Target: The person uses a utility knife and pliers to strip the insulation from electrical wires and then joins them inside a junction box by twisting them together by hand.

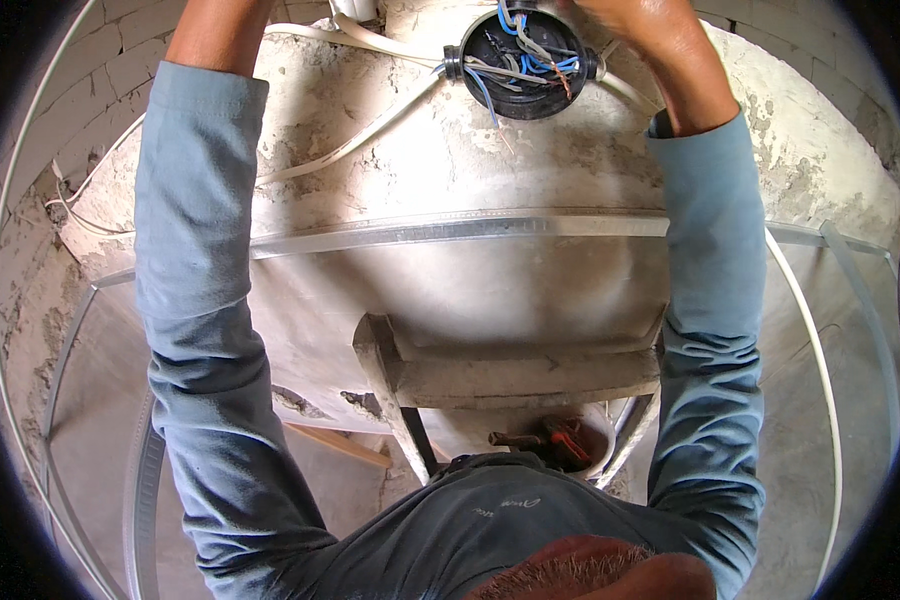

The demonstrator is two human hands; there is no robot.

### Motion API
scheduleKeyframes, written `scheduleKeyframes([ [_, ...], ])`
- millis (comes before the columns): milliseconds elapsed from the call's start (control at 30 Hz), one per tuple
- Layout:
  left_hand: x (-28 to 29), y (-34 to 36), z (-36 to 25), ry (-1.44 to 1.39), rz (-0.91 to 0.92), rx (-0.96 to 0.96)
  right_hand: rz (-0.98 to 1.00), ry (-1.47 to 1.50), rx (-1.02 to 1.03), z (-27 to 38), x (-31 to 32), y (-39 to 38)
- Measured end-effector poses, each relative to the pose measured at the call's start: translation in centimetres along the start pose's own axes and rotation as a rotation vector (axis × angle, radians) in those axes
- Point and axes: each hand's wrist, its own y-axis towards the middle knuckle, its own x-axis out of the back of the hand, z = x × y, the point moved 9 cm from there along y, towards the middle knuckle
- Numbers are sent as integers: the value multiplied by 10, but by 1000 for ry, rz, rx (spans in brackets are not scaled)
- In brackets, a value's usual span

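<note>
A round black junction box (525, 62) is fixed to the rough plastered wall, its front uncovered. Blue, grey and brown wires (530, 68) crowd its inside, several with bare copper ends. One blue wire (488, 100) hangs out over the lower rim. My right hand (630, 14) is at the top edge, close beside the box's upper right; its fingers are cut off by the picture's edge, so what they hold is hidden. My left forearm (216, 35) reaches up and leaves the picture at the top, with the hand out of sight.
White cables (370, 128) run into the box from the left, and another enters on the right. A metal profile (450, 230) crosses the wall below. Beneath it stand a worn wooden stepladder (515, 378) and a bucket (605, 440) with tools. A loose white cable (815, 350) hangs at right.
</note>
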Motion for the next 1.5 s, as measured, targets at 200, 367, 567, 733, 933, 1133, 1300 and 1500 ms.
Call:
scheduleKeyframes([
  [200, -34, -18, 38, -220, 184, 382, 141, -354, -62, -2, -2, 4],
  [367, -39, -18, 36, -234, 174, 303, 47, -291, -68, -2, 8, -11],
  [567, -43, -6, 34, -79, 228, 139, -71, -410, 11, 32, 7, -42],
  [733, -32, -3, 15, 50, 267, 93, 13, -313, -110, 16, 12, -41],
  [933, -24, -11, 23, 146, 266, 18, 96, -411, -276, -4, 14, -21],
  [1133, 14, -24, 55, 76, 185, 298, -77, -276, 67, 20, 11, -53],
  [1300, 8, -27, 59, -20, 142, 345, -57, -491, 234, 41, -7, -84],
  [1500, 7, -27, 51, 0, 100, 391, -302, -570, 250, 32, -19, -90],
])
